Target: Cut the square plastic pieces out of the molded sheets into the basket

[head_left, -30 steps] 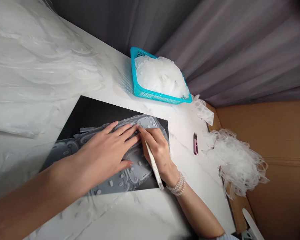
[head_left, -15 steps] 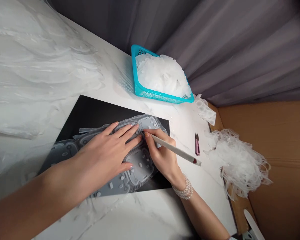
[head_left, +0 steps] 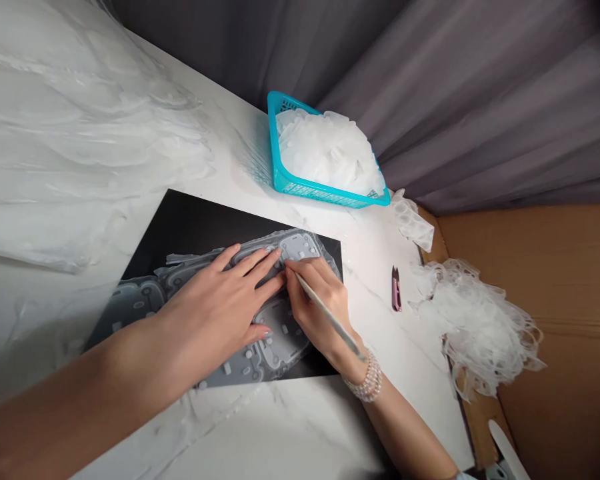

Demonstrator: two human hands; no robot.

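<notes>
A translucent moulded silicone sheet with raised pads lies on a black mat on the white table. My left hand lies flat on the sheet, fingers stretched out, pressing it down. Just to its right, my right hand is closed around a thin white pen-like tool. The tool's tip meets the sheet beside my left fingertips, and its tail points back toward my wrist.
A turquoise basket full of white translucent pieces stands at the back. Small purple snips lie right of the mat. A heap of white trimmings sits at the table's right edge by cardboard. Plastic sheets pile up on the left.
The tool in my right hand swung out to the right, then back toward my wrist. My left hand stayed pressed on the sheet.
</notes>
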